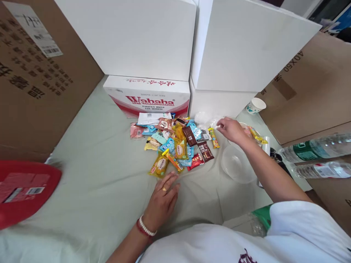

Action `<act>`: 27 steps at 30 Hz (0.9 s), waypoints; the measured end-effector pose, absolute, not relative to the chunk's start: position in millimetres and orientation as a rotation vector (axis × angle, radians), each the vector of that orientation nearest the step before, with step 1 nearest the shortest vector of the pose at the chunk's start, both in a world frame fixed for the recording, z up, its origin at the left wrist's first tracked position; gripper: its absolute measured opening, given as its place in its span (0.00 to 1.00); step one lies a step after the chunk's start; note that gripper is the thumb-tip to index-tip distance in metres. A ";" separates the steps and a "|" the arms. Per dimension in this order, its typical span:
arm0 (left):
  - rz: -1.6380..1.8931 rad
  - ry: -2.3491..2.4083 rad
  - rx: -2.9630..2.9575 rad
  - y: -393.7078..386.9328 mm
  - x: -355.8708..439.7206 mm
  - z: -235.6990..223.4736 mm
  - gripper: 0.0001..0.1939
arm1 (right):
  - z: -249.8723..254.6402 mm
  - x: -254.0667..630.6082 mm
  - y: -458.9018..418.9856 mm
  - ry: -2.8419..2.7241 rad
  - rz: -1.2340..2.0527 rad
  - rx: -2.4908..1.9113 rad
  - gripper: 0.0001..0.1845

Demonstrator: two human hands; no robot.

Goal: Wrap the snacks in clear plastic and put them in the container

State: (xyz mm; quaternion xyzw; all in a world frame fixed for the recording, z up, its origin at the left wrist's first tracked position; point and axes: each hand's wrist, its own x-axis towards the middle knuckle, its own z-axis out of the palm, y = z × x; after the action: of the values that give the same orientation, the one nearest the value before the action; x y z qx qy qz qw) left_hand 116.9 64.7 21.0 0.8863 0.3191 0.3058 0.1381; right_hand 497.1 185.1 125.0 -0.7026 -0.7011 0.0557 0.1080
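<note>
My left hand [163, 195] lies palm down on the pale green cloth, fingers stretched out, with a ring and bracelets on. Its fingertips are close to a yellow snack packet [159, 165] at the front of a pile of wrapped snacks [167, 137]. Brown packets [205, 151], a red packet [195, 161] and blue packets are among them. My right hand [229, 128] reaches to the pile's far right side, its fingers pinched at the edge of crumpled clear plastic [207, 119]. Just left of that hand lies a slim yellow packet [214, 138]. Below my right forearm sits a clear round bowl [237, 164].
A white and red water carton [149, 96] and white boxes [227, 44] stand behind the pile. Cardboard walls [315, 87] flank both sides. Right of my arm are a paper cup [256, 106], more packets [256, 135] and plastic bottles [315, 148]. A red object [27, 190] is at left.
</note>
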 end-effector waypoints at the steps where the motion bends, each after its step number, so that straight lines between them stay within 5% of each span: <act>1: 0.888 0.947 2.540 55.4 105.2 21.6 0.13 | 115.0 490.8 201.3 -2.104 0.095 -2.082 0.12; 9: 0.823 1.361 2.387 -14.5 -6.4 21.0 0.11 | 85.8 489.8 237.6 -2.117 -0.047 -1.999 0.12; 15: 0.926 1.581 2.140 -27.0 -7.5 25.0 0.09 | 103.0 494.5 225.9 -2.070 0.133 -1.813 0.05; 18: 1.025 1.543 2.045 -22.8 7.5 30.1 0.10 | 125.1 481.4 206.3 -1.844 0.427 -1.666 0.05; 22: 1.129 1.510 1.810 -9.7 32.4 38.8 0.09 | 143.4 455.7 170.6 -1.330 1.065 -1.498 0.16; 27: 1.078 1.346 1.323 16.9 81.9 52.6 0.10 | 109.8 396.2 119.6 -1.014 1.322 -1.466 0.21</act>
State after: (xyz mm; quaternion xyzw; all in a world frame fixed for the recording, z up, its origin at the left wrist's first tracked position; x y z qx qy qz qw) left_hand 81.9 16.9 52.6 0.5386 0.5482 0.4392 0.4653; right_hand 396.2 119.6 109.8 -0.5916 -0.4091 0.5336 0.4450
